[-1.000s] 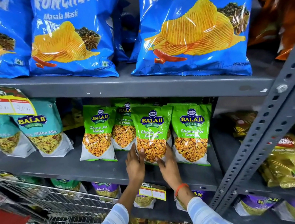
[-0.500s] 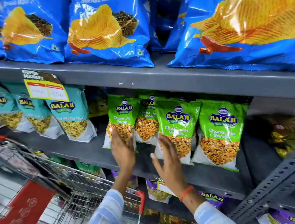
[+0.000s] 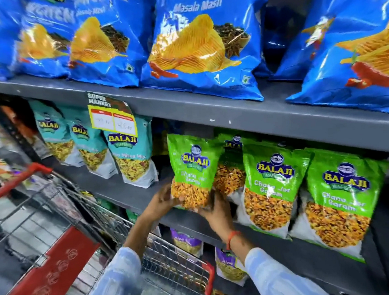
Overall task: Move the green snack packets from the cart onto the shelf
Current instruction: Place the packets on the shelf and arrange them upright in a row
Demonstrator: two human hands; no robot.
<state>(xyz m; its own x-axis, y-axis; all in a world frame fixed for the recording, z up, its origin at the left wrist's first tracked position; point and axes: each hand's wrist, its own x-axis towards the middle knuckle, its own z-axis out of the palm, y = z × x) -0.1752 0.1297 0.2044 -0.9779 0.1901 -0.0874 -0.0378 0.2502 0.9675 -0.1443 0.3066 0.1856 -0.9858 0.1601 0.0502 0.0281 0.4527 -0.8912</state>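
Note:
Several green Balaji snack packets stand in a row on the grey middle shelf (image 3: 132, 194). Both hands grip the leftmost green packet (image 3: 191, 168) at its lower end. My left hand (image 3: 162, 200) holds its bottom left corner and my right hand (image 3: 216, 212) its bottom right. A second green packet (image 3: 231, 170) leans behind it, and two more green packets (image 3: 270, 188) (image 3: 340, 203) stand upright to the right. The wire cart (image 3: 84, 237) with red handles is at the lower left; its basket shows no green packets from here.
Teal Balaji packets (image 3: 131, 157) stand to the left on the same shelf, under a yellow price tag (image 3: 113, 117). Big blue chip bags (image 3: 201, 44) fill the shelf above. Purple packets (image 3: 187, 241) sit on the shelf below. A red panel (image 3: 50, 277) lies in the cart.
My hands left the middle green packet, moved left and took hold of the leftmost one. The view has swung left and down, so more of the cart shows.

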